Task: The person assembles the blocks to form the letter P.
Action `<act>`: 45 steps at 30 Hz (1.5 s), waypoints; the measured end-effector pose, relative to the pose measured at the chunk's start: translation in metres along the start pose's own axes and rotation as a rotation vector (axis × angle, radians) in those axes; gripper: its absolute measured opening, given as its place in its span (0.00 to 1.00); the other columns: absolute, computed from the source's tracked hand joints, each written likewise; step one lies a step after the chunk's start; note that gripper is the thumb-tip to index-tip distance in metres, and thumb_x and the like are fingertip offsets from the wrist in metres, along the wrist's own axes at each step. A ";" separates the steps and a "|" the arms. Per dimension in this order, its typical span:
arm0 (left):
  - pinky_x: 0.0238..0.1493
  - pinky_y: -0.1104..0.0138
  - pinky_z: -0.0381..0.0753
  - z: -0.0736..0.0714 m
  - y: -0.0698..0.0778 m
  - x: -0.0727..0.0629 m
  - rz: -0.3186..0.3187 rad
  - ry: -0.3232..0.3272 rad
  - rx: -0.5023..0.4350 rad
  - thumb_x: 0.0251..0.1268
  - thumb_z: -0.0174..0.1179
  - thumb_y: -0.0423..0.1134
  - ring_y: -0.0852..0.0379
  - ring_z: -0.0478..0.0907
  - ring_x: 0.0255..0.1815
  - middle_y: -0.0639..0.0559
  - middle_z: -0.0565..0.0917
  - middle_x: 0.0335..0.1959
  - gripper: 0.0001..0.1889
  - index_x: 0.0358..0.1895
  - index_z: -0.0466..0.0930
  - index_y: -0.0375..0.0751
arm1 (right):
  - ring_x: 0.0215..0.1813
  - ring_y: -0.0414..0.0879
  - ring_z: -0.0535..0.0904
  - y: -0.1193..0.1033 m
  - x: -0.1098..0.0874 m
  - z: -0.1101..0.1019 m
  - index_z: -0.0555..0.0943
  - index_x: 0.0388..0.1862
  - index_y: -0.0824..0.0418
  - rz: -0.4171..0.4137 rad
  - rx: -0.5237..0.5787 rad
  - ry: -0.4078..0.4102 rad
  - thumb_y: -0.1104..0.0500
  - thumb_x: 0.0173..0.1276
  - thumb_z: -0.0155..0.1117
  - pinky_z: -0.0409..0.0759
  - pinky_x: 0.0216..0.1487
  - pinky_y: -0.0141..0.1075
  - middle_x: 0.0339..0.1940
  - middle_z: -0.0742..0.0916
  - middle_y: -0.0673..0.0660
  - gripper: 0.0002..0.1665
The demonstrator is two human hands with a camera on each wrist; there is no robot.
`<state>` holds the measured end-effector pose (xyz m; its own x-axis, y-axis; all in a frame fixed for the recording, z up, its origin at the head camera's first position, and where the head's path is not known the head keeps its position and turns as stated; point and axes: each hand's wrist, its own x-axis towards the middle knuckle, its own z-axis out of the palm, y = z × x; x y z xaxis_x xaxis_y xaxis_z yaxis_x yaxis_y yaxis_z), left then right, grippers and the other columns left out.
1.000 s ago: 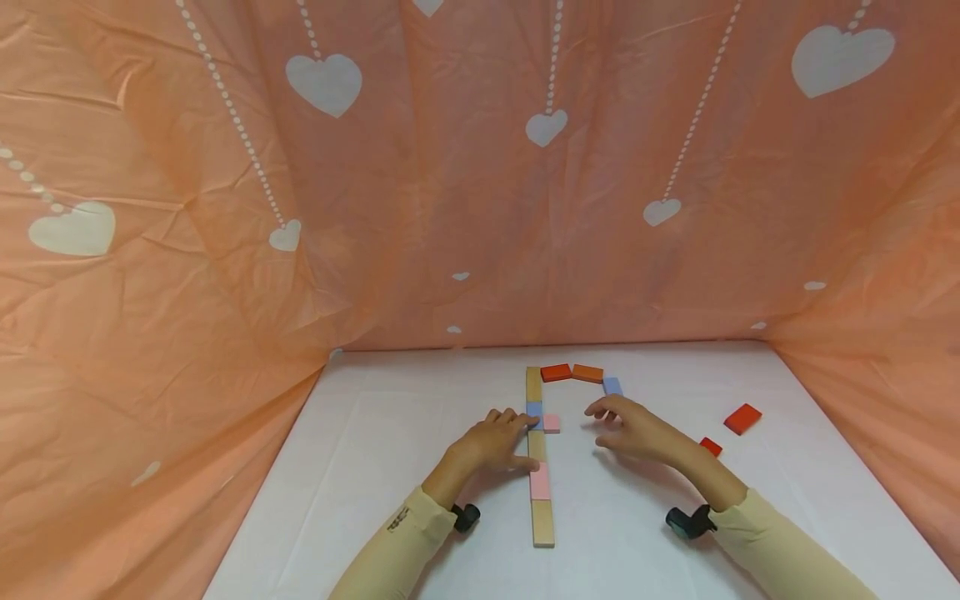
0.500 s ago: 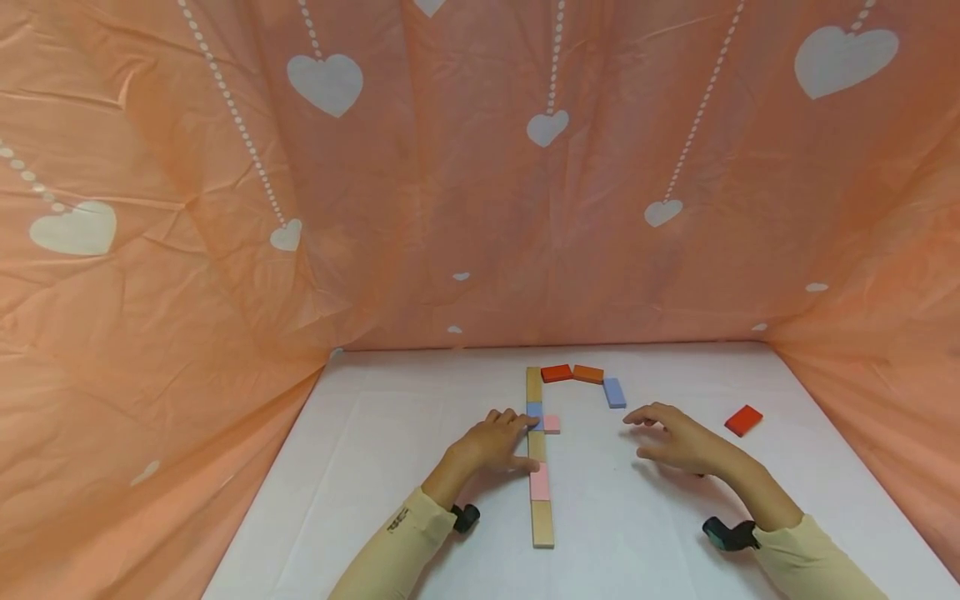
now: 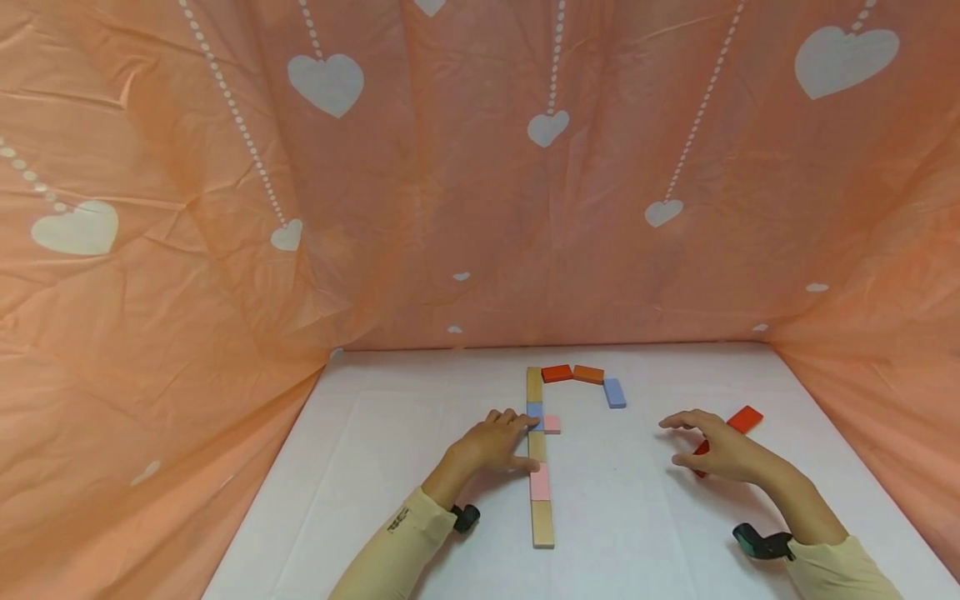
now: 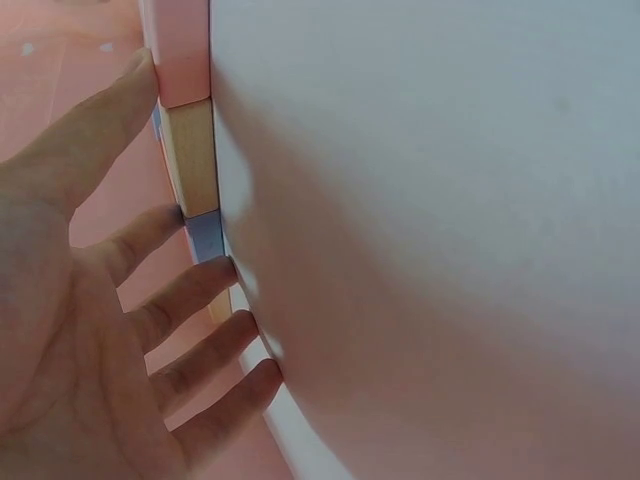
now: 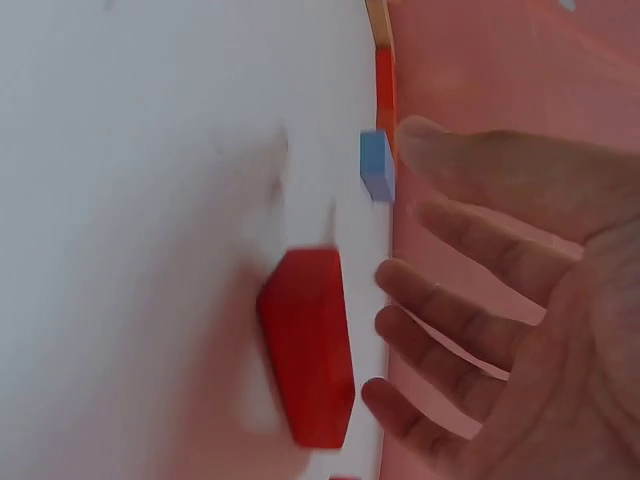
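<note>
My left hand (image 3: 491,443) lies at a straight column of flat blocks. Its index finger touches a blue block (image 3: 534,409) and its thumb a pink block (image 3: 540,483); a natural wood block (image 4: 192,155) sits between these two. The fingers are spread in the left wrist view. Over on the right, my right hand (image 3: 720,447) hovers with parted fingers and holds nothing. A red block (image 3: 701,461) is partly hidden beneath it; the right wrist view shows this red block (image 5: 310,350) apart from the fingertips.
Wood blocks (image 3: 534,383) cap both column ends. From its top curve a red block (image 3: 557,373), an orange block (image 3: 588,374) and a blue block (image 3: 615,393). A small pink block (image 3: 552,425) abuts the column's right side. Another red block (image 3: 745,419) lies behind my right hand.
My right hand has moved right, away from the blue block at the curve's end, to above the nearer red block. My left hand has stayed in place.
</note>
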<state>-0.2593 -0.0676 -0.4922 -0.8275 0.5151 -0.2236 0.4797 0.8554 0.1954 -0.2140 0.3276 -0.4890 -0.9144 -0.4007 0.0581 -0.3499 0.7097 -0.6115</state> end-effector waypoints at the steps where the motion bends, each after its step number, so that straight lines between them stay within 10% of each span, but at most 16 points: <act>1: 0.70 0.54 0.78 0.000 0.000 0.000 -0.001 -0.001 0.001 0.69 0.69 0.66 0.47 0.72 0.69 0.47 0.75 0.71 0.44 0.83 0.65 0.55 | 0.65 0.72 0.77 0.002 -0.002 -0.001 0.83 0.63 0.61 0.013 0.004 -0.001 0.57 0.65 0.81 0.77 0.61 0.72 0.63 0.84 0.68 0.29; 11: 0.69 0.54 0.78 0.001 0.000 -0.001 0.008 0.003 0.003 0.69 0.69 0.66 0.47 0.72 0.67 0.47 0.76 0.70 0.45 0.83 0.65 0.55 | 0.62 0.63 0.78 0.014 -0.018 -0.008 0.83 0.63 0.61 0.043 -0.031 -0.047 0.57 0.62 0.84 0.80 0.59 0.48 0.61 0.84 0.66 0.32; 22: 0.70 0.54 0.78 0.002 -0.002 0.001 0.008 0.003 0.009 0.68 0.69 0.67 0.47 0.72 0.68 0.47 0.76 0.70 0.45 0.83 0.65 0.55 | 0.62 0.70 0.76 0.014 -0.023 -0.006 0.81 0.63 0.65 0.101 0.008 -0.069 0.65 0.61 0.82 0.79 0.62 0.69 0.62 0.81 0.72 0.31; 37: 0.70 0.53 0.78 0.005 -0.002 0.002 0.004 0.010 0.024 0.68 0.69 0.67 0.46 0.72 0.69 0.47 0.75 0.71 0.45 0.83 0.65 0.56 | 0.50 0.51 0.77 0.016 -0.018 0.007 0.85 0.50 0.58 0.063 -0.061 0.032 0.66 0.63 0.80 0.82 0.48 0.35 0.50 0.82 0.57 0.18; 45: 0.68 0.55 0.79 0.004 -0.002 0.001 0.012 0.013 0.024 0.68 0.69 0.67 0.47 0.73 0.67 0.47 0.76 0.69 0.45 0.83 0.66 0.55 | 0.46 0.48 0.76 0.004 -0.007 0.010 0.85 0.52 0.58 0.090 -0.055 0.011 0.60 0.66 0.80 0.79 0.45 0.35 0.46 0.84 0.52 0.18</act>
<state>-0.2606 -0.0687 -0.4967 -0.8251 0.5249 -0.2089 0.4966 0.8502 0.1750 -0.2074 0.3275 -0.4997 -0.9446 -0.3281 0.0135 -0.2768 0.7735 -0.5702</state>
